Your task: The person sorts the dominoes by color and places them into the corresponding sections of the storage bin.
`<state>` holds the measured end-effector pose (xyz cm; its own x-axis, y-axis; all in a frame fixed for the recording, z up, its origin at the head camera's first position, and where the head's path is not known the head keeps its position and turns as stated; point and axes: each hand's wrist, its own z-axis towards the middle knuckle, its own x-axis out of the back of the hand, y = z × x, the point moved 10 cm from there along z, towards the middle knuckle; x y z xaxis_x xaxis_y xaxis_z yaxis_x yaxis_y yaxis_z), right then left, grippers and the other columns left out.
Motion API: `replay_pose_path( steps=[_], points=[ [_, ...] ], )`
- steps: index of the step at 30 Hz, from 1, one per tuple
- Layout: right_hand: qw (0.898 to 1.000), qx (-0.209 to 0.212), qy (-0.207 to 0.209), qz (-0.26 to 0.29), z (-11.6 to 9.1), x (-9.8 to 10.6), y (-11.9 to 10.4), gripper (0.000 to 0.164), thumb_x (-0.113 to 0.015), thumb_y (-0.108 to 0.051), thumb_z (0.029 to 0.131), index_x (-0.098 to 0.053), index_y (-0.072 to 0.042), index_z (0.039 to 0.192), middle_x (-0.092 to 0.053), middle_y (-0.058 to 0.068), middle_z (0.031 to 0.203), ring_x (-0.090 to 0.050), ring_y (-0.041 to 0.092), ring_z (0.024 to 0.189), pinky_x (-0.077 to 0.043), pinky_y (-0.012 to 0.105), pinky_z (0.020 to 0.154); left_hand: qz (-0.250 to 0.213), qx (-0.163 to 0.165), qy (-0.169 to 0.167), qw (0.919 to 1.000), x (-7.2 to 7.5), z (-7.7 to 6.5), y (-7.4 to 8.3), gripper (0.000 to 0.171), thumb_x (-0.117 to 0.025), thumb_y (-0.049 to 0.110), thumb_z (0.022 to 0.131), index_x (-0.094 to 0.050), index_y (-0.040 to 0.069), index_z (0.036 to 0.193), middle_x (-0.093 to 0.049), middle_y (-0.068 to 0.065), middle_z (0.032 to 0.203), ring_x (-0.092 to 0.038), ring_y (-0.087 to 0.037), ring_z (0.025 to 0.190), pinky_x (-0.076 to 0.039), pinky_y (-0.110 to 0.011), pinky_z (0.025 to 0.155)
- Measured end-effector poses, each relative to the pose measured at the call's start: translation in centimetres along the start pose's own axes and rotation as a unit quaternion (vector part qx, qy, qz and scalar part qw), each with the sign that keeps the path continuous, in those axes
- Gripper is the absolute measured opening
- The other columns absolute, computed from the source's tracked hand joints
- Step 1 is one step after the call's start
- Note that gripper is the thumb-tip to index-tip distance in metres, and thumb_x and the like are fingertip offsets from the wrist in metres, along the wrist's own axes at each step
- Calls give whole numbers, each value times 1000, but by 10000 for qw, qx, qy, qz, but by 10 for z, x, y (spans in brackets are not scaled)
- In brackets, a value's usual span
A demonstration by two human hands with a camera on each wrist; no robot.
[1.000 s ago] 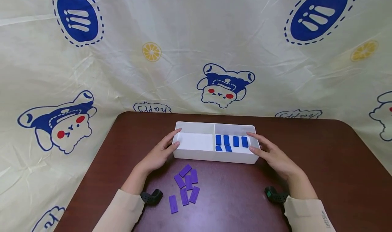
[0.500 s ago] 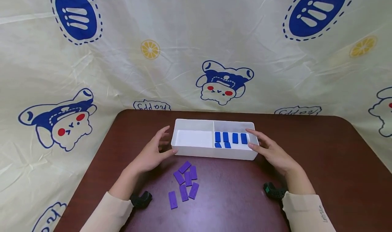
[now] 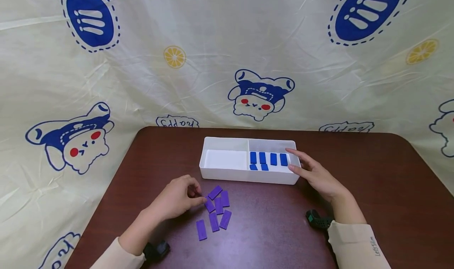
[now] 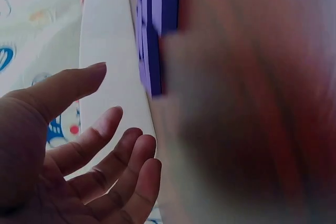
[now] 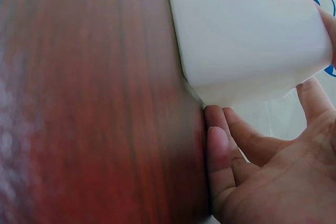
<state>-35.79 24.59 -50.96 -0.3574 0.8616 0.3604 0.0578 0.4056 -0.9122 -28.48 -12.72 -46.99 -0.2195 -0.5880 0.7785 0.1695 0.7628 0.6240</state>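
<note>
A white two-compartment box [image 3: 227, 175] lies lengthwise across the table. Its right compartment holds several blue rectangular pieces [image 3: 273, 159]; no pieces show in the left one. My right hand [image 3: 319, 179] holds the box's right end, thumb and index finger at the rim. In the right wrist view, other fingertips [image 5: 218, 142] lie along the end wall. In front of the box lie several flat purple rectangular pieces [image 3: 214, 222]. My left hand [image 3: 176, 198] hovers at their left, its thumb tip by one purple piece [image 3: 210, 206]. Thumb and fingers stand apart in the left wrist view, with nothing between them.
The dark brown table [image 3: 269, 225] has a rounded far edge. Behind it hangs a pale printed cloth [image 3: 198, 87]. A black strap device [image 3: 319, 221] sits on the right wrist, and another [image 3: 157, 250] on the left.
My left hand has let go of the box's left end and come down toward the purple pieces. The right hand stays at the right end. The pieces look unmoved.
</note>
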Motion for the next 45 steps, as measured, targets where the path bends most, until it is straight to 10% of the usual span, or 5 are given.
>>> replay_pose_path(
  steps=[13,45],
  points=[
    [10000,-31,-33,-46,1,1,2,67,-62,-43,103,-32,-37,162,-10,14,174,-11,47,155,-13,83,114,1238,-663,47,9901,-18,-11,32,28,-88,29,82,-61,20,77,-51,7,81,-46,-7,68,-40,-25,59],
    [10000,-32,-42,-42,-1,2,-1,69,-63,-45,102,-31,-36,163,-13,14,174,-14,48,155,-14,82,114,1588,-449,6,9863,-20,-8,31,36,-90,25,77,-56,16,81,-49,4,81,-47,-14,70,-42,-31,65]
  ],
)
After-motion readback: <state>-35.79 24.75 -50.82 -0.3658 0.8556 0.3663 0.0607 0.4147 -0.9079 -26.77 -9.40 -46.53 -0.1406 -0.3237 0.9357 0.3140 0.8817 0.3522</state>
